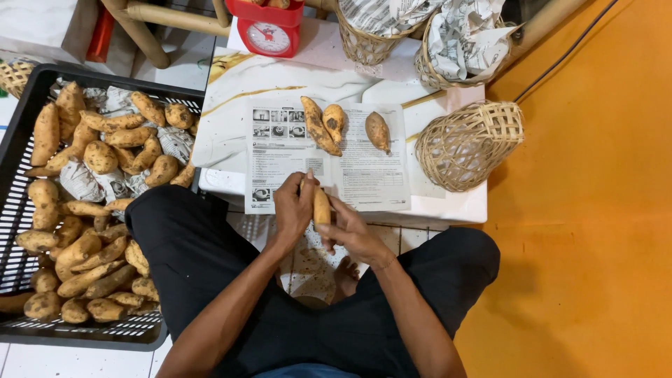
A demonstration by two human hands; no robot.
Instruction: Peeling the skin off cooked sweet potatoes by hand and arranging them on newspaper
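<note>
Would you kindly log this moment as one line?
left hand: grips sweet potato | right hand: steadies its lower end | three sweet potatoes: on paper sheet

Left hand (292, 208) covers held sweet potato (321, 208) upper end; scale (268, 28) top, crate (21, 112) left side cropped.

head view, steeply downward, close

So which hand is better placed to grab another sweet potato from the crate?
Left, probably. The left hand is on the black crate's side; the right hand is on the far side of the held sweet potato.
</note>
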